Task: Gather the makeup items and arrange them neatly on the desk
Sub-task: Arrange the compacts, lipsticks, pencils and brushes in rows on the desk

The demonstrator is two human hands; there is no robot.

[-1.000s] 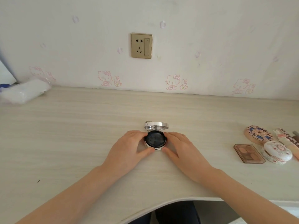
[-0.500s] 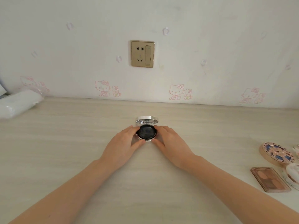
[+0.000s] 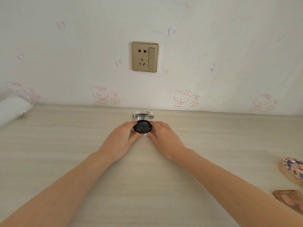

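Observation:
A round silver compact (image 3: 142,126) with a black inner disc rests on the pale wooden desk (image 3: 65,145), close to the wall. Its mirrored lid stands open at the back. My left hand (image 3: 121,141) grips its left side with fingers and thumb. My right hand (image 3: 164,138) grips its right side the same way. At the right edge lie a round floral-lid compact (image 3: 293,171) and a brown eyeshadow palette (image 3: 290,200), both cut off by the frame.
A white plastic-wrapped roll (image 3: 13,110) lies at the far left against the wall. A gold wall socket (image 3: 145,56) sits above the compact. The wall with cartoon cat stickers runs right behind the desk's back edge.
Both hands have slid the open compact away from me, towards the wall. The view has tilted up, so the items at the right have dropped towards the frame's lower corner.

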